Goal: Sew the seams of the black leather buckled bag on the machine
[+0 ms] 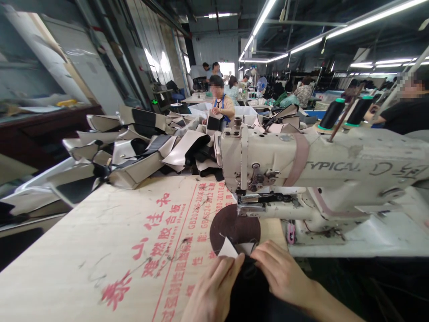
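Low in the head view, my left hand (214,284) and my right hand (279,270) pinch a black fabric piece (250,290) with pale corner flaps (228,248). The left fingers close on its left edge, and the right fingers press on its upper right edge. The lower part of the piece runs out of the bottom of the view. Just beyond the hands lies a dark brown roll of binding tape (234,226), flat on the plywood table. Above the roll, the sewing machine's arm end and presser area (251,203) stand apart from the piece.
The sewing machine (284,156) fills the right side, with black thread cones (331,114) on top. A heap of beige and black sewn pieces (144,147) borders the far edge of the plywood table (110,241). A person (221,105) sits beyond the heap; others work farther back.
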Available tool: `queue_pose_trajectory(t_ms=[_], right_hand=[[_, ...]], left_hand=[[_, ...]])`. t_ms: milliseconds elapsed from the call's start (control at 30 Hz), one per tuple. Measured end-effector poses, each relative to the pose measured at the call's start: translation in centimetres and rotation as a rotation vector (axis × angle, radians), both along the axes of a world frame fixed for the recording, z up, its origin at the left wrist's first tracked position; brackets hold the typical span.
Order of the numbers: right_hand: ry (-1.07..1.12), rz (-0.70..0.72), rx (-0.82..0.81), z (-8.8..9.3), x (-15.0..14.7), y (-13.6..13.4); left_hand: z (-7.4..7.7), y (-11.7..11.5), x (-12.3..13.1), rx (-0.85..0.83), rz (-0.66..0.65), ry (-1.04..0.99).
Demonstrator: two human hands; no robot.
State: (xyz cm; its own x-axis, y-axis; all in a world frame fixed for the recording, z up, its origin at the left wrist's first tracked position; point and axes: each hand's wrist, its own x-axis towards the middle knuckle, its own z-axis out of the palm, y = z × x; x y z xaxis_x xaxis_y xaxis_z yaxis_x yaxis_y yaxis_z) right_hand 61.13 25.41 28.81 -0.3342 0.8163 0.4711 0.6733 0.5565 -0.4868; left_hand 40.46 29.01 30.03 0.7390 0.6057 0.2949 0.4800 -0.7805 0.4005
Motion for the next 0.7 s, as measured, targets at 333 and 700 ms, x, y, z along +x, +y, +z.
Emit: queue_pose_trajectory(t_ms=[333, 700], right_hand=[[-0.226, 0.062, -0.007, 0.5, 1.1, 0.3], [-0.145, 0.064, -0.138, 1.0, 1.4, 1.0]], left_hand=[[2.3, 1.6, 2.2, -0.205, -0.049, 0.034], [2.5, 3.3, -0.7, -0.663, -0.049, -0.046]])
